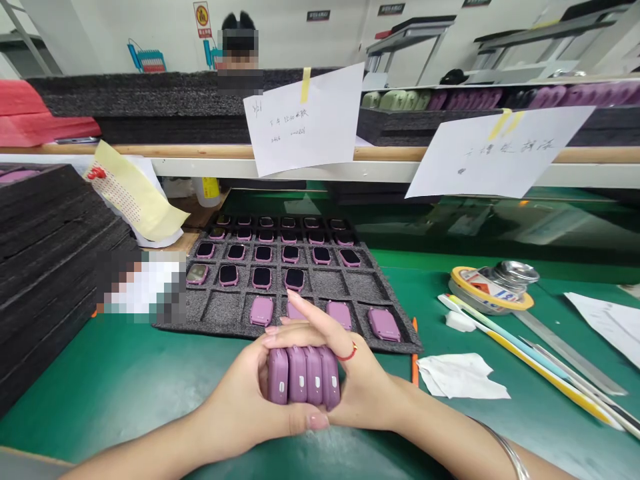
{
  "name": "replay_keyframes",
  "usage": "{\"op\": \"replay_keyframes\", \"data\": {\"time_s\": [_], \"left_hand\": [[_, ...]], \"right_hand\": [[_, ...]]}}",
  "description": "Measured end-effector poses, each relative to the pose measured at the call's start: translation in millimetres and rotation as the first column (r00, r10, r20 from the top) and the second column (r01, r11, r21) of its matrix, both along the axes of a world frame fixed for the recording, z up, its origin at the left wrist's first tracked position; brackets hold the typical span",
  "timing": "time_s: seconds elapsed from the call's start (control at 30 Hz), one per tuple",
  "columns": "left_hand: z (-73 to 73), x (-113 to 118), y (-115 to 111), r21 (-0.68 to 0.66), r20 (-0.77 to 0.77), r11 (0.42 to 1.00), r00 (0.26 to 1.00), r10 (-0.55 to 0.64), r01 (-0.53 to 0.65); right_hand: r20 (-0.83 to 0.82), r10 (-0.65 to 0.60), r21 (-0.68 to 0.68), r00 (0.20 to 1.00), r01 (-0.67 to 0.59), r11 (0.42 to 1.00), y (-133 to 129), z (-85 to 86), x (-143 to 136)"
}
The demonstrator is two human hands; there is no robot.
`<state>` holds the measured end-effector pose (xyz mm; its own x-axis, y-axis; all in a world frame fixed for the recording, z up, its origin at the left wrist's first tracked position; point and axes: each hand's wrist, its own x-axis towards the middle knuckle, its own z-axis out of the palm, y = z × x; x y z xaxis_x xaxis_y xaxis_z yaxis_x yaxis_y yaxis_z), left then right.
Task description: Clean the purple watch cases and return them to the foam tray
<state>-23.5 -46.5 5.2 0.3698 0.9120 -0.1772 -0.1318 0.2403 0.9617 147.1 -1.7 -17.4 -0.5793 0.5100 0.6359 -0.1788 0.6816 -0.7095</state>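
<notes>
Four-sided purple watch cases, several in a row and pressed side by side, form a stack [305, 377] held between my two hands just in front of the foam tray. My left hand [250, 393] closes round the stack's left end, its thumb along the bottom. From the right, my right hand [355, 373] wraps the other end, its fingers across the top. Behind them lies a black foam tray [325, 283] with rows of purple watches, dark screens up. In its front row, purple cases [384, 323] lie back side up, one partly hidden by my fingers.
Right: tape roll [493, 290] with a metal dish, brushes [545, 367], a steel ruler, white cloth [463, 375]. Left: stacked black foam trays [50, 267]. A shelf edge [200, 163] with hanging papers crosses behind; a person's head [240, 40] shows beyond.
</notes>
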Motion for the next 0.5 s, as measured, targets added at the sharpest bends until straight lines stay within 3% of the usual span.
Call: {"op": "replay_keyframes", "data": {"time_s": [0.5], "left_hand": [[-5.3, -0.2, -0.5, -0.002, 0.021, 1.000, 1.000, 0.000, 0.000]], "right_hand": [[0.010, 0.010, -0.104, 1.000, -0.009, 0.995, -0.3, -5.6, 0.2]]}}
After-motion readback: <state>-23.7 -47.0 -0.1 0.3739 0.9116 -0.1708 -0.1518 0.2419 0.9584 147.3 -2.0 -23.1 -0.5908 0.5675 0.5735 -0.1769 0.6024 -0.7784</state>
